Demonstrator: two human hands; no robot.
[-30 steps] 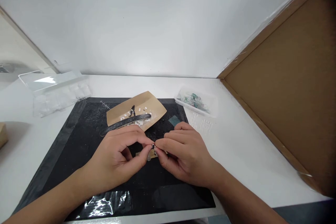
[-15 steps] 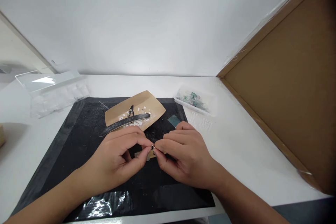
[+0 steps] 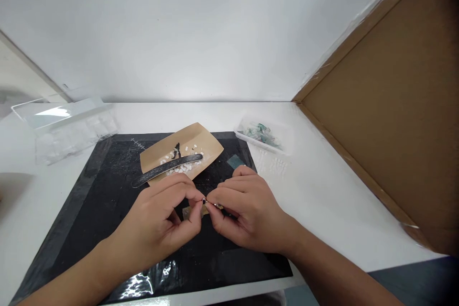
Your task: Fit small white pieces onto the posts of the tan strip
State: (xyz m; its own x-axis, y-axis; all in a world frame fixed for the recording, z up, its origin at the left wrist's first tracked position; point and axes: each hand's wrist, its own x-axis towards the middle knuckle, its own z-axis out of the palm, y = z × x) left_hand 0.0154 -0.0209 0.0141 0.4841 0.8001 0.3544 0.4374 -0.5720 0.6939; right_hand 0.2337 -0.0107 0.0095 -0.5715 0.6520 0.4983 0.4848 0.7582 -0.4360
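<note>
Bright, even light falls from above on my white bench (image 3: 322, 191). My left hand (image 3: 161, 220) and right hand (image 3: 247, 213) cast only faint shadows; the tiny part (image 3: 205, 200) they pinch looks blurred. Glare flares on the plastic film (image 3: 143, 283). Edges bend; the upper right corner is dark.

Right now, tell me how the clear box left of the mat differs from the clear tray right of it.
The clear box is bigger than the clear tray. The box's lid looks raised; the tray shows none. The box's contents look whitish; the tray holds greenish pieces. Both are clear plastic on the table, away from the left hand and right hand, which pinch a tiny dark part.
</note>
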